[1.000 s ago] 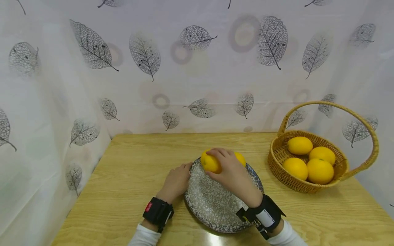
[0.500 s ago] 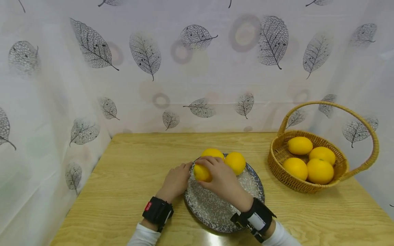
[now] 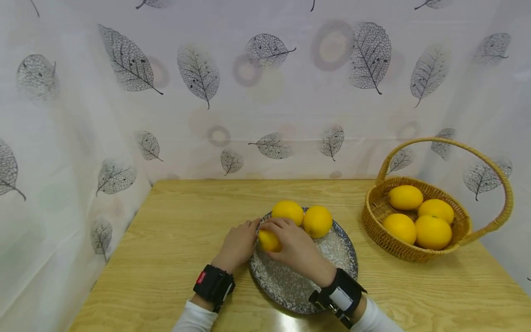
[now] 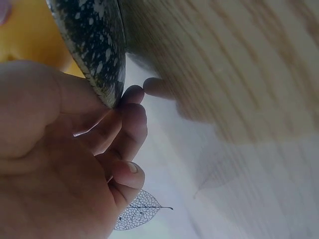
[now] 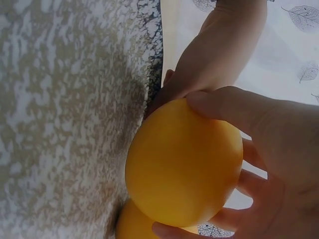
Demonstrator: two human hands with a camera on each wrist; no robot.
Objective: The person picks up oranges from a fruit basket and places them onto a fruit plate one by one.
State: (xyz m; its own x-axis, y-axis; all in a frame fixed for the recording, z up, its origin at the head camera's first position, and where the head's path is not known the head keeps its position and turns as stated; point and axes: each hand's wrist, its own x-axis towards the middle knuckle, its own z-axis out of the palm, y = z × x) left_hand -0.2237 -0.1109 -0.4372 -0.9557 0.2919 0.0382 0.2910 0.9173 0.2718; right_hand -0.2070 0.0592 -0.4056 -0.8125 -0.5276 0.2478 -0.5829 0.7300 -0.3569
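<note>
1. On my head view, the right hand (image 3: 295, 246) has its thumb and fingers curled round a yellow fruit (image 5: 182, 164), at the left side of the speckled plate (image 3: 290, 286). I cannot tell whether that fruit touches the plate.
2. I see the left hand (image 3: 237, 244) at the plate's left rim; my left wrist view shows it pinching that rim between thumb and fingers.
3. Two more fruits, a left one (image 3: 287, 212) and a right one (image 3: 317, 221), rest just beside each other along the plate's far rim.
4. The plate sits on the wooden table (image 3: 199, 198), well in from the table's left edge and nearer to me than its far edge.
5. By the table's far right corner I have a wicker basket (image 3: 383, 242), its handle arching above it and four yellow fruits inside.
6. Past the far edge hangs a pale curtain (image 3: 290, 101) printed with dark leaves.
7. Each wrist wears a black strap above a white sleeve.
</note>
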